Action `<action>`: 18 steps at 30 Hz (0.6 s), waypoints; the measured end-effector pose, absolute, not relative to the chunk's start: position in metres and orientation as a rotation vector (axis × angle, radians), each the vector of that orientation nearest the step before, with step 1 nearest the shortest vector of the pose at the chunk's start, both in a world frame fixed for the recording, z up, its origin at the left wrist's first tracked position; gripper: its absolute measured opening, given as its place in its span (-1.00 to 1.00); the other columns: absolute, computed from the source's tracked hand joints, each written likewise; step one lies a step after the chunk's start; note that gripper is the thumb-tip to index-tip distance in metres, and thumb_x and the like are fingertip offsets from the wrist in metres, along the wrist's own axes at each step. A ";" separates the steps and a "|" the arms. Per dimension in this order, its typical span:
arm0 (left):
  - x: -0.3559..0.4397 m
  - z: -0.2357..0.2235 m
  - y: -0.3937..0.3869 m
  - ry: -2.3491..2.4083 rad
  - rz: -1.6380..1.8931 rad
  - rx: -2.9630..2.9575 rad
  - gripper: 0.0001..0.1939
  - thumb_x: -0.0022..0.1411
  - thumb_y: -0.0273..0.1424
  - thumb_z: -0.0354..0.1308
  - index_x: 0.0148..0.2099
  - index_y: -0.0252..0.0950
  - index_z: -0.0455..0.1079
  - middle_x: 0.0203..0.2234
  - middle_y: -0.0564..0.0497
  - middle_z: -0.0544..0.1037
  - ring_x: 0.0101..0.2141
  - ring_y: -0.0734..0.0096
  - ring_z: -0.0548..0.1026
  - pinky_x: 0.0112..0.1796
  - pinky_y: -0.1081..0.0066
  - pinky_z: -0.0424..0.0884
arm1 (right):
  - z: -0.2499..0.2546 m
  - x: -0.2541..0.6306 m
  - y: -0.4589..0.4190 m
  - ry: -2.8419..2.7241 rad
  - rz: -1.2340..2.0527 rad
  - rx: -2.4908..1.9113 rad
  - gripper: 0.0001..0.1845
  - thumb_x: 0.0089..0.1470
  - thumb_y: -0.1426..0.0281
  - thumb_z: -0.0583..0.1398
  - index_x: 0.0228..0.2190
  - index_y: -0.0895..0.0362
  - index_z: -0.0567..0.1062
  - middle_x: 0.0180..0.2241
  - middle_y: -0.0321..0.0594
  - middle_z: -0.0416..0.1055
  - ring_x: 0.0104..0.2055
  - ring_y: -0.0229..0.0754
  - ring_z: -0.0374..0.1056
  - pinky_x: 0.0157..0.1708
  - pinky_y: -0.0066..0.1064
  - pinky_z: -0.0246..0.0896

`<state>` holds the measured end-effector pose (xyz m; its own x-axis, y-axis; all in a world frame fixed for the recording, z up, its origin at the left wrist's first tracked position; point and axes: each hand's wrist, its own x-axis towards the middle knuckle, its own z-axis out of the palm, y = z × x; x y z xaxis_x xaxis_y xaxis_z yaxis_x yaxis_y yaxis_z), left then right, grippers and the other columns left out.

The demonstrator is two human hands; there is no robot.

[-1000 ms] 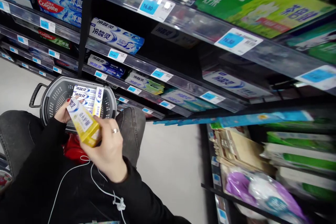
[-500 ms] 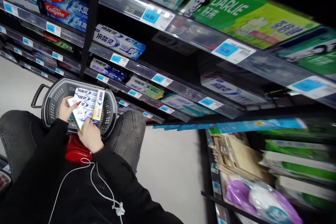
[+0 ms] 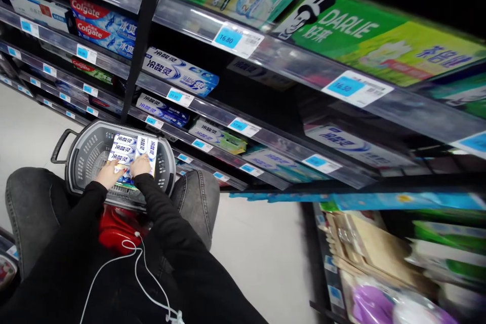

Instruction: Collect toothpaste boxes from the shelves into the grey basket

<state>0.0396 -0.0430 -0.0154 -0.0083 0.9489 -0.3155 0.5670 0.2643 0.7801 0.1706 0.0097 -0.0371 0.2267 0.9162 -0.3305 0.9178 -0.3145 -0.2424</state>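
A grey shopping basket (image 3: 81, 162) stands between my knees. White toothpaste boxes (image 3: 123, 149) with blue Chinese lettering lie stacked crosswise in it, and two more boxes (image 3: 147, 148) run lengthwise at their right. My left hand (image 3: 110, 174) is closed on the lower end of the crosswise boxes, its red-nailed thumb on top. My right hand (image 3: 140, 166) grips the near end of the inner lengthwise box, with some of its fingers hidden. Both hands are inside the basket, close together.
Shelves of toothpaste with price tags (image 3: 238, 39) rise in front, holding Darlie boxes (image 3: 364, 35) and Colgate boxes (image 3: 102, 25). A red bag (image 3: 119, 228) and a white cord (image 3: 148, 263) are at my lap. Packaged goods (image 3: 379, 253) fill a rack at right.
The toothpaste box that both hands held tilted has gone down into the basket, beside the other lengthwise box. My hands have lowered and the right one has shifted farther into the basket.
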 end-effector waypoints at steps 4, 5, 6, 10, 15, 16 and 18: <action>0.052 -0.033 -0.039 1.613 0.447 1.473 -0.46 0.19 -0.31 0.07 0.19 -0.41 0.28 0.07 -0.30 0.47 0.13 0.00 0.38 0.18 0.12 0.20 | -0.045 0.189 0.013 1.820 -0.614 2.518 -0.34 0.18 0.22 0.06 0.13 0.50 0.20 0.02 0.43 0.27 0.06 0.25 0.27 -0.07 -0.04 0.25; 0.057 -0.039 -0.040 1.593 0.424 1.483 -0.44 0.20 -0.32 0.05 0.22 -0.43 0.25 0.11 -0.31 0.43 0.16 0.02 0.35 0.19 0.13 0.18 | -0.046 0.197 0.014 1.796 -0.610 2.556 -0.34 0.20 0.19 0.03 0.13 0.46 0.20 0.08 0.43 0.22 0.12 0.28 0.20 -0.04 0.01 0.21; 0.063 -0.046 -0.040 1.573 0.403 1.493 -0.41 0.21 -0.33 0.03 0.25 -0.46 0.20 0.16 -0.32 0.37 0.19 0.02 0.30 0.21 0.14 0.15 | -0.048 0.207 0.016 1.761 -0.621 2.595 -0.34 0.21 0.17 0.01 0.15 0.44 0.18 0.13 0.42 0.16 0.16 0.31 0.14 0.00 0.05 0.16; 0.083 -0.070 -0.048 1.497 0.335 1.533 -0.33 0.24 -0.30 -0.01 0.33 -0.50 0.06 0.28 -0.34 0.18 0.28 -0.01 0.13 0.26 0.10 0.03 | -0.061 0.237 0.020 1.674 -0.780 2.644 -0.25 0.20 0.15 0.05 0.21 0.46 0.08 0.16 0.42 0.11 0.16 0.29 0.15 0.06 0.00 0.09; 0.087 -0.094 -0.055 1.440 0.272 1.574 -0.31 0.25 -0.30 -0.04 0.37 -0.43 -0.01 0.32 -0.28 0.10 0.33 -0.03 -0.01 0.26 0.00 -0.04 | -0.078 0.234 0.014 1.789 -0.887 2.587 -0.19 0.17 0.18 0.10 0.25 0.44 0.01 0.16 0.32 0.16 0.15 0.18 0.20 0.13 -0.19 0.05; 0.086 -0.098 -0.056 1.427 0.264 1.583 -0.30 0.25 -0.31 -0.04 0.38 -0.42 -0.03 0.32 -0.27 0.09 0.33 0.00 -0.02 0.27 0.02 -0.04 | -0.080 0.230 0.013 1.799 -0.884 2.593 -0.19 0.18 0.19 0.08 0.26 0.46 -0.01 0.17 0.33 0.14 0.16 0.17 0.19 0.14 -0.20 0.04; 0.086 -0.105 -0.056 1.398 0.258 1.602 -0.28 0.25 -0.33 -0.04 0.40 -0.44 -0.08 0.34 -0.25 0.06 0.33 0.06 -0.02 0.29 0.08 -0.05 | -0.082 0.225 0.009 1.810 -0.867 2.609 -0.22 0.22 0.22 0.03 0.27 0.48 -0.05 0.19 0.34 0.11 0.16 0.16 0.18 0.14 -0.21 0.05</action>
